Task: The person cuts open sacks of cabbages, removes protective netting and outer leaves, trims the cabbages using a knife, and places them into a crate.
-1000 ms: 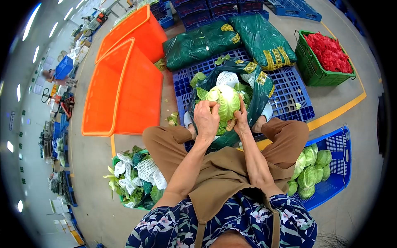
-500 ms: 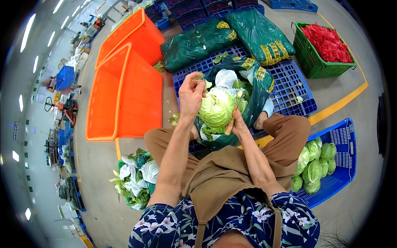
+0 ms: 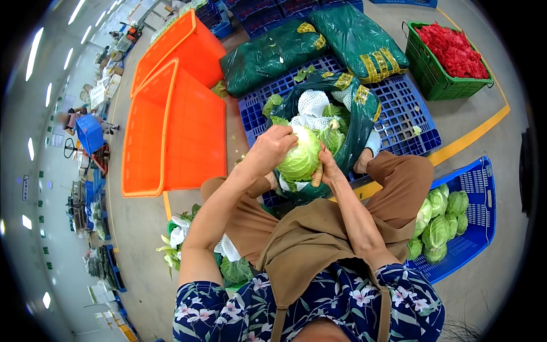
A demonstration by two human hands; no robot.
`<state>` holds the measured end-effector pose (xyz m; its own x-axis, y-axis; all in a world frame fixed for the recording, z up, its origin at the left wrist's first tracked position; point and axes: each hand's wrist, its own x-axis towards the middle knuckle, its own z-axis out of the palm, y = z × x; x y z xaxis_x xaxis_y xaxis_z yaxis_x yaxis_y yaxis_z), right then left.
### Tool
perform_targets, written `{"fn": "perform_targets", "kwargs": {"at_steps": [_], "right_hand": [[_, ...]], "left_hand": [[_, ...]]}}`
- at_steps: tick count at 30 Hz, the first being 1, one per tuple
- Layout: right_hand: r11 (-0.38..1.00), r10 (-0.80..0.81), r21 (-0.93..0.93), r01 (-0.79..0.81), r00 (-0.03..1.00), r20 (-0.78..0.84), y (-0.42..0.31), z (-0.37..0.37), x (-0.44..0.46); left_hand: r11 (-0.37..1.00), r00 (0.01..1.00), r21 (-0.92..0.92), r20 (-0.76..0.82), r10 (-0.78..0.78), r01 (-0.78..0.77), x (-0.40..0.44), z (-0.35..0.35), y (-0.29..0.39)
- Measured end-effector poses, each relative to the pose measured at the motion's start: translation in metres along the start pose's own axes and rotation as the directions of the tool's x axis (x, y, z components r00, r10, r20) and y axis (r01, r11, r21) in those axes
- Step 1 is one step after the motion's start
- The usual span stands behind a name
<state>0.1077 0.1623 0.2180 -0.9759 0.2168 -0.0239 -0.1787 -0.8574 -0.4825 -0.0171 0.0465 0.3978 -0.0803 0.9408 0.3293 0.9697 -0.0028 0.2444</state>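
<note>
A pale green cabbage [image 3: 300, 155] is between my hands, above an open dark green bag [image 3: 356, 122] that holds more cabbages and white foam netting [image 3: 313, 104]. My left hand [image 3: 271, 147] has its fingers bent together at the cabbage's upper left side; whether a leaf is pinched there is hidden. Lower right of the cabbage, my right hand [image 3: 330, 166] is closed on a wooden-handled tool [image 3: 317, 176]. The handle points down toward my lap, and the tool's far end is hard to make out.
Orange bins [image 3: 196, 131] stand at left. Full green bags [image 3: 268, 57] lie on a blue pallet [image 3: 424, 128]. A green crate [image 3: 441, 85] holds red material. Cabbages fill part of a blue crate [image 3: 484, 214] at right. A person [image 3: 71, 121] stands far left.
My left hand has come down from above the cabbage, where it held a leaf piece, back onto its side. The far person and blue container have shifted slightly.
</note>
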Motion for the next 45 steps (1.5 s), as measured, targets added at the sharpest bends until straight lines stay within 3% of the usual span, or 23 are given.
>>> {"fn": "perform_targets", "kwargs": {"at_steps": [3,6,7,9,10,14,17,18,22,25,29,32,35,38,41,42,45], "right_hand": [[0.999,0.037,0.026,-0.037,0.999,0.015,0.0,0.007,-0.002],[0.997,0.06,0.055,-0.063,0.997,0.054,0.003,0.007,0.0],[0.996,0.036,0.076,-0.04,0.998,0.045,0.006,0.013,0.001],[0.992,0.021,0.12,-0.027,0.998,0.053,0.008,0.016,0.002],[0.989,0.031,0.139,-0.041,0.997,0.068,0.009,0.014,0.002],[0.976,0.043,0.208,-0.061,0.995,0.09,0.005,0.011,0.001],[0.976,0.048,0.209,-0.066,0.995,0.086,-0.003,0.009,-0.001],[0.978,0.038,0.202,-0.054,0.996,0.085,-0.005,0.009,-0.001],[0.985,0.002,0.172,-0.019,0.995,0.098,-0.02,0.015,-0.003],[0.988,0.003,0.151,-0.018,0.995,0.103,-0.026,0.019,-0.006],[0.995,-0.008,0.098,-0.001,0.996,0.093,-0.031,0.026,-0.01],[0.989,0.004,0.144,-0.017,0.997,0.083,-0.021,0.019,-0.008],[0.986,0.05,0.158,-0.061,0.996,0.072,-0.017,0.02,-0.009],[0.972,0.086,0.212,-0.1,0.993,0.076,-0.005,0.01,-0.007],[0.978,0.051,0.199,-0.067,0.995,0.085,-0.004,0.011,-0.005],[0.972,0.05,0.226,-0.066,0.996,0.074,-0.004,0.011,-0.006],[0.957,0.032,0.287,-0.042,0.999,0.041,-0.005,0.015,-0.007]], "left_hand": [[0.976,0.998,0.214,0.062,0.017,-0.03,-0.002,0.0,0.007],[0.988,0.998,0.15,-0.067,-0.014,0.024,-0.002,0.009,-0.01],[0.978,0.967,0.014,-0.149,-0.204,0.209,-0.001,0.009,-0.013],[0.815,0.792,-0.284,-0.221,-0.569,0.506,0.005,0.003,-0.015],[0.535,0.596,-0.541,-0.076,-0.799,0.649,0.013,-0.01,-0.006],[0.56,0.625,-0.529,-0.069,-0.778,0.638,-0.004,-0.002,-0.029],[0.75,0.801,-0.43,-0.095,-0.592,0.503,-0.013,0.008,-0.034],[0.703,0.776,-0.448,-0.034,-0.63,0.552,-0.004,-0.001,-0.02],[0.864,0.924,-0.426,-0.141,-0.357,0.268,0.018,-0.01,0.001],[0.839,0.949,-0.454,0.052,-0.31,0.299,0.032,-0.023,0.011],[0.887,0.967,-0.385,0.128,-0.22,0.253,0.037,-0.028,0.001],[0.98,0.999,-0.197,0.051,-0.017,0.027,0.037,-0.026,0.002],[0.994,0.996,-0.109,0.084,0.001,0.008,0.04,-0.026,0.002],[0.964,0.986,-0.209,0.078,-0.148,0.162,0.037,-0.024,-0.015],[0.719,0.845,-0.481,0.097,-0.525,0.502,0.028,-0.023,-0.017],[0.669,0.84,-0.564,0.087,-0.535,0.484,0.025,-0.021,-0.019],[0.701,0.88,-0.574,0.076,-0.468,0.422,0.02,-0.024,-0.005]]}}
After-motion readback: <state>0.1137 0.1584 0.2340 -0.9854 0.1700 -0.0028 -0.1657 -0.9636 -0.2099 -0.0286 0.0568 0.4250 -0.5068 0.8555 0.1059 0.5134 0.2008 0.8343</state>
